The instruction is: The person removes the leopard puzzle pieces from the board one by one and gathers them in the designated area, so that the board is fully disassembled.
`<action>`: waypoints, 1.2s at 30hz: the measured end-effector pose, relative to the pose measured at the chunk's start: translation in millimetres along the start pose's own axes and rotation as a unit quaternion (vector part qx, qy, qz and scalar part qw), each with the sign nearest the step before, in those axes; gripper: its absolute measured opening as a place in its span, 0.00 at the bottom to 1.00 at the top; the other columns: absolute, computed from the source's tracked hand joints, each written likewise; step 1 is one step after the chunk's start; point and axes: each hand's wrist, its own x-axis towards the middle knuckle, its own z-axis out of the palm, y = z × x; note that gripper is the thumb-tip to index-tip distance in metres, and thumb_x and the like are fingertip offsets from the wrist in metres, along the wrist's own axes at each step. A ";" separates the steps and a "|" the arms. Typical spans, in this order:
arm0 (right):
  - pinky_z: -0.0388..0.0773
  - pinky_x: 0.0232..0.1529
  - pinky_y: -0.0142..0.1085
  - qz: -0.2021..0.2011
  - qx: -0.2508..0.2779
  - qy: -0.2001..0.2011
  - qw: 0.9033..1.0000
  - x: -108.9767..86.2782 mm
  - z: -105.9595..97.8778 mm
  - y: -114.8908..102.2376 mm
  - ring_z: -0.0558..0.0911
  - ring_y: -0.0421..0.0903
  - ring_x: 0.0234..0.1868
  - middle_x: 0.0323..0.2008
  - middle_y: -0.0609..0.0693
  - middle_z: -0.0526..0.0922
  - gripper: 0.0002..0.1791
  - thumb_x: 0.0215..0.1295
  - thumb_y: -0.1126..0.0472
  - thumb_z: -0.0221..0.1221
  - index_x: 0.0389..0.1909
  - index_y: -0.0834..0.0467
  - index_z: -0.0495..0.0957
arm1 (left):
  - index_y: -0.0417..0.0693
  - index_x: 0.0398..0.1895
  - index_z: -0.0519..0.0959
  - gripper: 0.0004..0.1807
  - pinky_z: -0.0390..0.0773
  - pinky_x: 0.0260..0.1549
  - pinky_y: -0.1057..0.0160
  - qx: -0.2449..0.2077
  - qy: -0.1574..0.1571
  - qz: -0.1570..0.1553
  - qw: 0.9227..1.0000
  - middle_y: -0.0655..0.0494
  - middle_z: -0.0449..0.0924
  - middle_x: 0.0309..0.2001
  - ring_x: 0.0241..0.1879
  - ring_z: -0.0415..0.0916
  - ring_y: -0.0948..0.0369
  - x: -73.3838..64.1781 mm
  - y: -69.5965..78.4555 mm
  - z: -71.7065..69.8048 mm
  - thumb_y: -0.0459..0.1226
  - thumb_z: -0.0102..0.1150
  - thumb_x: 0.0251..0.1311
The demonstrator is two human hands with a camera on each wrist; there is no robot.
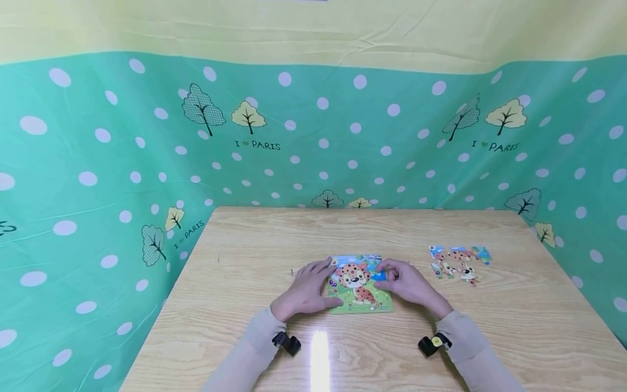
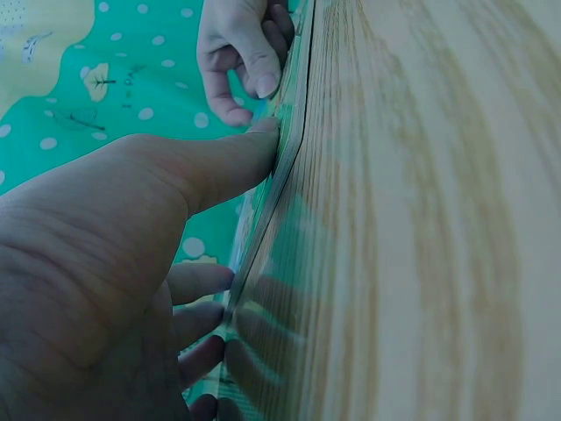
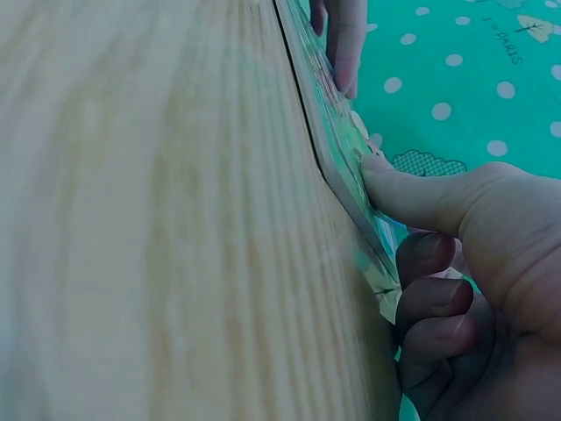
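Where the desk (image 1: 215,321) comes nearest, a bright reflection (image 1: 320,359) lies on its wood-grain top, with a pale left sleeve (image 1: 245,356) and right sleeve (image 1: 482,356) reaching in on either side. A small black left wrist camera (image 1: 292,345) and right wrist camera (image 1: 427,347) are strapped at the cuffs. Just beyond, a picture puzzle (image 1: 360,286) of a spotted cub on grass lies flat on the desk between the two hands. The left hand (image 1: 306,288) rests along its left edge, fingers extended and apart, the thumb on the near left part of the picture. At the right edge is the right hand (image 1: 409,282), its thumb touching the puzzle and its other fingers bent; I cannot tell whether they clamp a piece. To the right, a little farther and well apart from the puzzle, lies a loose cluster of puzzle pieces (image 1: 448,267) with spotted, white and blue parts. Farthest back, past the desk's far edge, hangs a green cloth (image 1: 303,109) with pale dots, trees and lettering, cream along its top.
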 end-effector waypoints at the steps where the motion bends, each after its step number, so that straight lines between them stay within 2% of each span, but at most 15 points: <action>1: 0.68 0.29 0.32 -0.003 0.002 0.000 1.000 0.1 -0.1 0.2 0.70 0.40 0.23 0.23 0.46 0.75 0.17 0.65 0.56 0.74 0.51 0.57 0.84 | 0.49 0.84 0.61 0.52 0.51 0.82 0.37 -0.001 0.000 0.000 1.000 0.51 0.51 0.87 0.84 0.51 0.45 0.1 -0.1 -0.1 0.63 0.67 0.64; 19: 0.69 0.32 0.33 -0.003 0.052 -0.015 0.999 1.0 -2.9 1.2 0.69 0.40 0.24 0.23 0.45 0.71 0.19 0.63 0.59 0.75 0.50 0.60 0.81 | 0.50 0.84 0.61 0.52 0.50 0.83 0.37 0.003 -0.008 -0.004 1.000 0.51 0.50 0.87 0.84 0.50 0.45 0.8 3.7 -3.8 0.63 0.67 0.64; 26: 0.68 0.34 0.31 -0.017 0.079 -0.029 0.996 0.5 -2.8 3.0 0.67 0.39 0.24 0.23 0.45 0.68 0.17 0.65 0.61 0.74 0.47 0.63 0.78 | 0.50 0.85 0.61 0.52 0.50 0.83 0.37 -0.002 -0.011 -0.004 1.000 0.51 0.49 0.87 0.85 0.50 0.45 -0.3 3.7 -4.7 0.62 0.67 0.64; 30: 0.69 0.32 0.31 -0.022 0.096 -0.034 0.995 0.2 -3.8 5.8 0.67 0.38 0.24 0.24 0.44 0.69 0.16 0.66 0.60 0.73 0.46 0.63 0.78 | 0.50 0.84 0.61 0.52 0.50 0.83 0.37 -0.004 -0.008 -0.004 1.000 0.51 0.50 0.87 0.85 0.50 0.45 0.0 3.1 -3.5 0.62 0.67 0.64; 36: 0.65 0.28 0.30 -0.014 0.111 -0.031 0.993 0.1 -6.1 8.8 0.66 0.37 0.23 0.23 0.43 0.68 0.13 0.73 0.56 0.67 0.43 0.63 0.79 | 0.49 0.84 0.61 0.52 0.51 0.82 0.36 -0.008 -0.004 -0.005 1.000 0.51 0.51 0.87 0.84 0.51 0.45 0.1 2.8 -2.2 0.62 0.68 0.63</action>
